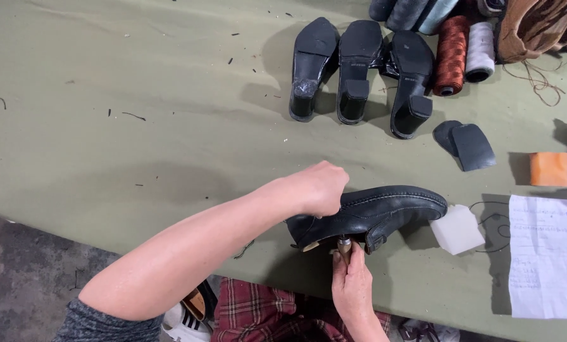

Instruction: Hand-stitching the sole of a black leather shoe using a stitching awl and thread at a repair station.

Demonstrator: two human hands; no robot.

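**Small tool under a hand-held shoe: where a slip could come from**

At lower centre of the frame, the left hand is closed over the heel end of a black loafer, which lies on its side at the near edge of the green worktop. Just below, the right hand pinches a small brass-tipped tool against the shoe's underside. Because the shoe is steadied by one grip only, a hard push could likely twist it and send the tip toward the left fingers. To the right, a white block touches the toe and could be knocked away.
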